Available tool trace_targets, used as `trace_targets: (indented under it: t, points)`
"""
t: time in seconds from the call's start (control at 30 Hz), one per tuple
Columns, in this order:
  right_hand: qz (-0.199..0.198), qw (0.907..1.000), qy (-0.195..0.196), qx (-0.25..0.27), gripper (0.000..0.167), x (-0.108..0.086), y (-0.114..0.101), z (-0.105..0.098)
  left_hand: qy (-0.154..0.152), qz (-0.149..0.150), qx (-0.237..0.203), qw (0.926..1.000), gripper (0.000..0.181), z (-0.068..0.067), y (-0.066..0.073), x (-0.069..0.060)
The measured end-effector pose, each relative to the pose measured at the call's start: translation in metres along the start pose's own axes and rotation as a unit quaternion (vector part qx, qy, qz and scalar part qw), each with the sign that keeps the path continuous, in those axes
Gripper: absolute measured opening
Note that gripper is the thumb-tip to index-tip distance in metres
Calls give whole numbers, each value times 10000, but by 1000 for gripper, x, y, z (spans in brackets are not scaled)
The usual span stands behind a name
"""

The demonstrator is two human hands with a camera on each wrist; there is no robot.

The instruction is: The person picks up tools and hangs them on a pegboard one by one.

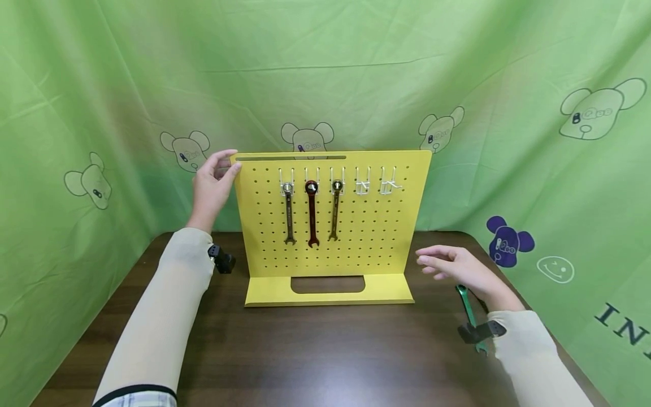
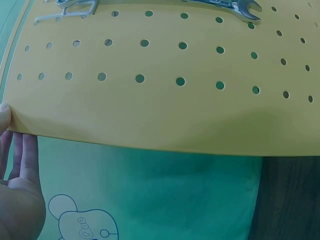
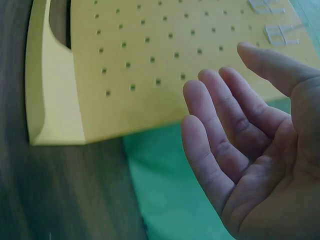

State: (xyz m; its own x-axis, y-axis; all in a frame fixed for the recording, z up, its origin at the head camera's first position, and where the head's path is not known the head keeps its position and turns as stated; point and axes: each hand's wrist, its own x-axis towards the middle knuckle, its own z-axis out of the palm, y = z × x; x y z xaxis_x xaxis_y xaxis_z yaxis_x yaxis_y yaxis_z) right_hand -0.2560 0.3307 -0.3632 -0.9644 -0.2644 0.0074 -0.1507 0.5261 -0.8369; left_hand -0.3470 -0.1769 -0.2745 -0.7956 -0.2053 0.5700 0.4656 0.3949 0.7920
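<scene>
A yellow pegboard stands upright on the table. My left hand grips its upper left corner; in the left wrist view the thumb is at the front face and the fingers are behind the edge. Three wrenches hang side by side from white hooks: a silver wrench, a dark red wrench and a bronze-toned wrench. To the right of the board my right hand hovers with loosely bent fingers, holding nothing. Below that wrist a green wrench lies on the table, partly covered by the wrist camera.
Two white hooks, one a bare hook and the other a bare hook, sit right of the hanging wrenches. The brown table carries the board's flat base. Behind and beside it hangs a green curtain with printed bear heads.
</scene>
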Motion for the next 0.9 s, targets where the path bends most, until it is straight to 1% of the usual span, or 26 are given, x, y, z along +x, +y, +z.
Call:
trace_targets:
  t: [0.33, 0.4, 0.47, 0.6, 0.73, 0.9]
  points:
    - [170, 9996, 163, 124, 45, -28, 29, -23, 26, -26, 6, 10000, 34, 0, -1, 1]
    - [253, 9994, 213, 99, 44, -32, 35, -26, 9, -33, -17, 10000, 34, 0, -1, 1]
    - [246, 9994, 219, 59, 43, -35, 41, -29, -13, -42, -34, 10000, 34, 0, -1, 1]
    - [378, 9989, 255, -107, 46, -41, 51, -33, -38, -47, -62, 10000, 34, -1, 0, -1]
    - [528, 9983, 205, -115, 48, -48, 59, -36, -26, -13, -42, 10000, 34, 0, 0, -1]
    - [744, 9971, 85, -95, 50, -55, 77, -37, -45, -23, -23, 10000, 35, 0, 0, 0]
